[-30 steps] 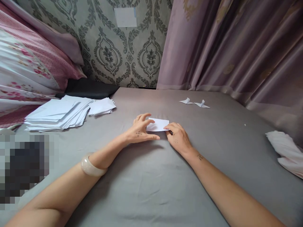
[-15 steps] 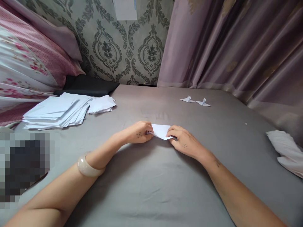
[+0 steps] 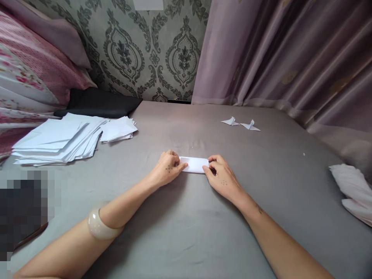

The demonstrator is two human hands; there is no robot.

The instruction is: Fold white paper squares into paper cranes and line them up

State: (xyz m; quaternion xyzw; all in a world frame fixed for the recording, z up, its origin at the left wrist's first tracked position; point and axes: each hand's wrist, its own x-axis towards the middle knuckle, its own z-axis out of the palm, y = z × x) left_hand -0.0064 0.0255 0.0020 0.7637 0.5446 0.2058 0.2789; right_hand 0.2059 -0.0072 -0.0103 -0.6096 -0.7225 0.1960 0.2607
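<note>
Aslant, left hand and right hand at either end of paper.

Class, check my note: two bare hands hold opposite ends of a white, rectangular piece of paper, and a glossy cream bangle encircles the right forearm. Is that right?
Not quite: the head view shows the glossy cream bangle around the left forearm. The left hand and right hand do hold opposite ends of the white, rectangular piece of paper.
</note>
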